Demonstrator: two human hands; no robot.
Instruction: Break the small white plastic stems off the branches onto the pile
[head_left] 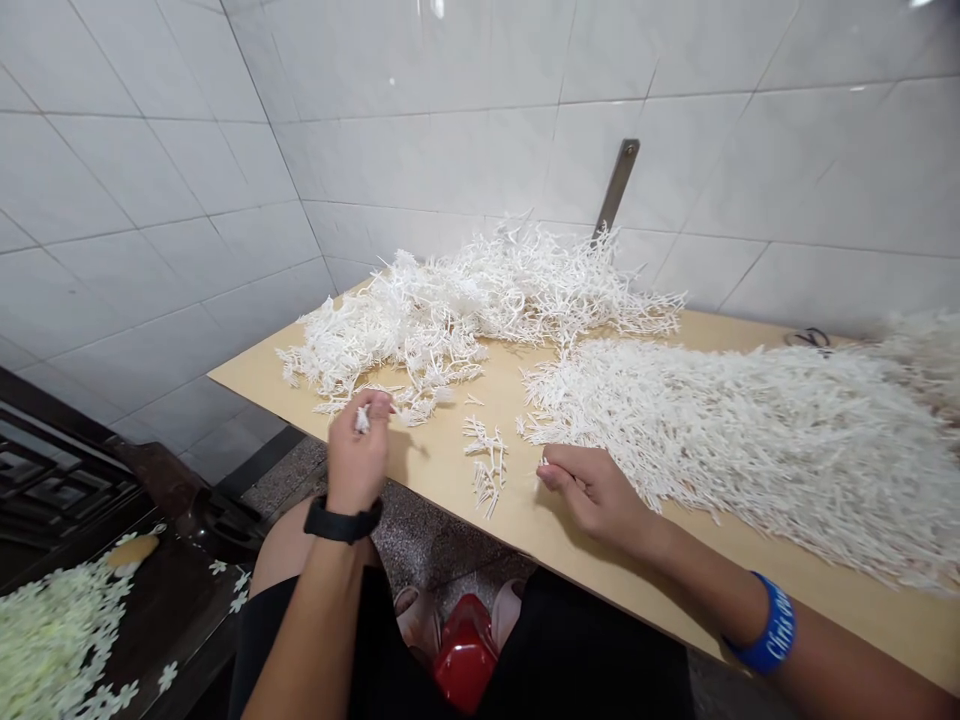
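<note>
My left hand [358,460], a black band at its wrist, is closed over the table's front edge. White plastic bits [362,419] poke out of its curled fingers. Across from it my right hand [596,492] is pinched shut low over the tabletop, with a tiny white tip [543,462] at the thumb; most of what it holds is hidden. Between the hands lie a few loose white branched sprigs [487,465]. Behind the left hand spreads a tangled heap of white branched plastic pieces [465,300]. A broad pile of short white stem-like pieces [735,430] lies beside the right hand.
The wooden tabletop [439,465] meets a tiled wall [480,150]. An upright metal bar [617,185] stands behind the heap. At lower left, pale flower-shaped pieces [56,635] cover a dark wooden seat [187,590]. A red object [465,655] sits between my feet.
</note>
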